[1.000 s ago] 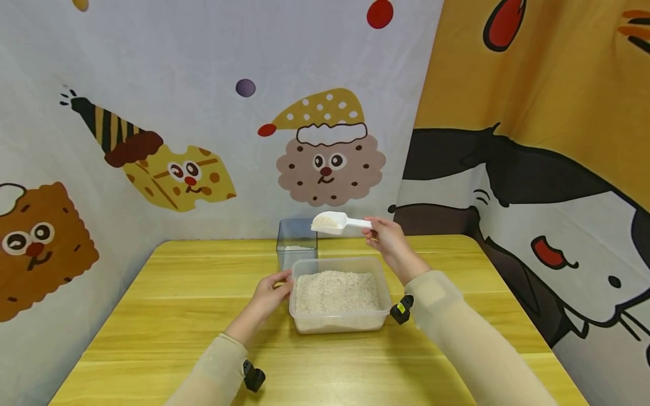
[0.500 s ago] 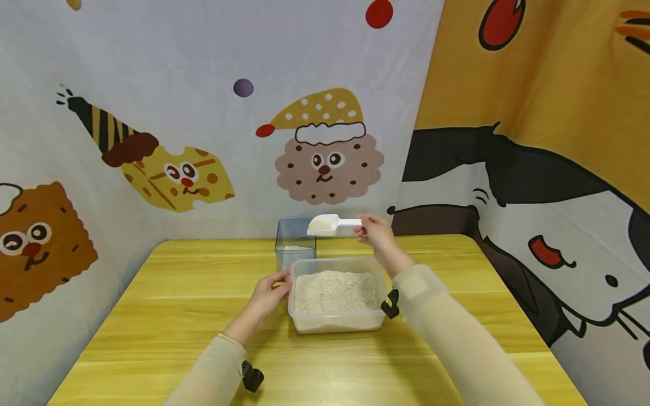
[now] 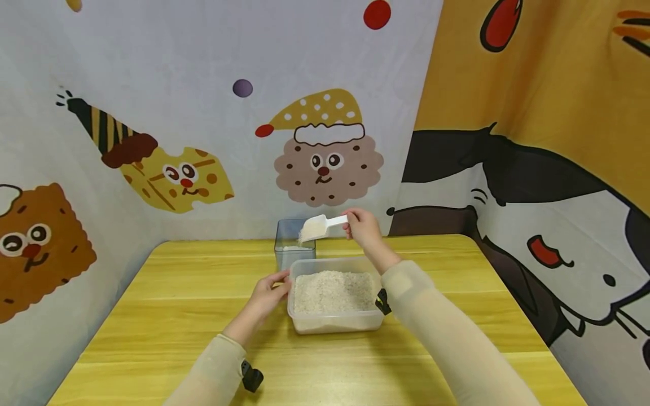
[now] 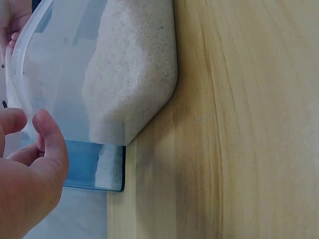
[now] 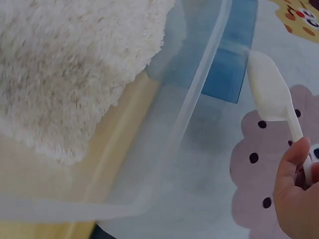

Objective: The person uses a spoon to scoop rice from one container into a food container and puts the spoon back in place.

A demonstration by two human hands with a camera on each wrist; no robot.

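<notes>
My right hand grips the handle of a white scoop, its bowl tipped down to the left. Rice slides from the scoop's lip into a blue-tinted clear bin, which has a low layer of rice at its bottom. In the right wrist view the scoop shows from its underside over the bin's opening. My left hand pinches the left rim of a clear plastic tub between thumb and fingers. Inside this tub lies a large heap of rice.
The tub stands on a wooden table, right in front of the bin. Behind the table's back edge hangs a cartoon-printed cloth, and more of it runs along both sides.
My right hand has moved left with the scoop, whose bowl has tipped from nearly level to downward, and rice now falls from it. My left hand and the tub have stayed put.
</notes>
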